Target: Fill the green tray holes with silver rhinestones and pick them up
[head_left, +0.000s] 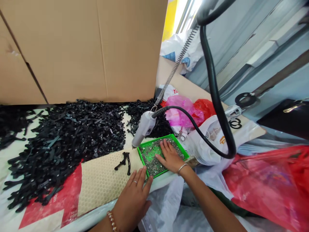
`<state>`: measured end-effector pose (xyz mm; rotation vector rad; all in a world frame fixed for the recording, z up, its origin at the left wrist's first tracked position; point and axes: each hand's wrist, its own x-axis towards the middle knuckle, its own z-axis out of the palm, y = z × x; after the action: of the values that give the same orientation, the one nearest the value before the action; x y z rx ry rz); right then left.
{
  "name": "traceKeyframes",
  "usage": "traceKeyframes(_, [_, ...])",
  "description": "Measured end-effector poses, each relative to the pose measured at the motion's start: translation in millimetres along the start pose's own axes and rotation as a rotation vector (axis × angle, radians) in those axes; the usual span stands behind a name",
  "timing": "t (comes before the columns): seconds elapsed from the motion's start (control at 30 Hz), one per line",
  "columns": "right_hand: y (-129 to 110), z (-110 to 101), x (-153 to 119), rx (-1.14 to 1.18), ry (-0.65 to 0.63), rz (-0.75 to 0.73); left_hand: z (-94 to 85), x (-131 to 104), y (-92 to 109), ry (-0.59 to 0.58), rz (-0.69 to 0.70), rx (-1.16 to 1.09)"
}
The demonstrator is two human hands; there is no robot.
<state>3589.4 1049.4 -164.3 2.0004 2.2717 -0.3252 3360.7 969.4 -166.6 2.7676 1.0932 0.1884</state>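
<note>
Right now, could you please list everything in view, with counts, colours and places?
cardboard: at least one large piece, brown, back
piles of parts: three, black, far left, centre-left, behind tray
mat: one, beige, left of tray
loose parts: a few, black, on mat
tray: one, green, centre
metal bits: uncountable, silvery, in tray
power tool: one, pale grey, hanging by tray
spring: one, grey, above tool
cable: black, right of tool
bags: several, pink, red, white, mostly right
rings: a few, black, right
left hand: one, bare, near tray's corner
right hand: one, bare, over metal bits
</note>
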Motion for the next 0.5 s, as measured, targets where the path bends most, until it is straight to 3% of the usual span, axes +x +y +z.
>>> traceKeyframes(0.1, [-33,-4,-11,-0.006,-0.064,-0.143,-0.8,1,0,-0.008,0.007,0.009])
traceKeyframes(0.2, [-37,-8,-23,-0.014,-0.092,-0.257,-2.9,1,1,-0.027,0.007,0.001])
traceKeyframes(0.4, [3,-9,-34,-0.066,-0.085,0.044,-5.6,1,3,-0.031,-0.011,0.008])
traceKeyframes(0.5, [-11,-10,-46,-0.047,-0.103,-0.054,-6.5,0,4,-0.035,-0.004,0.007])
